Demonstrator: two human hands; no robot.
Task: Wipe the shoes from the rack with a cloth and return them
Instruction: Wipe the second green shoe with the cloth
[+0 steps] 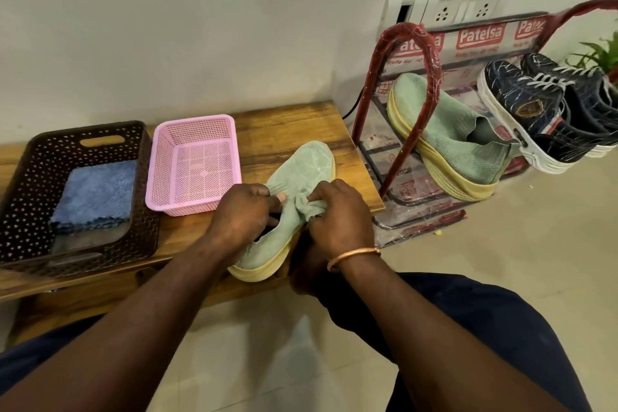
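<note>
Green knit shoe (302,169), yellow-soled, is gripped by the left hand (240,216); the right hand (339,216) pinches a cloth (305,209).

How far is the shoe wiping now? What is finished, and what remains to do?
Done: one green shoe is off the rack, on the bench. In hand: the left hand holds it, the right hand pinches a green cloth against it. Left: returning it; the other green shoe and two navy sneakers sit on the rack, wiped or not I cannot tell.
</note>
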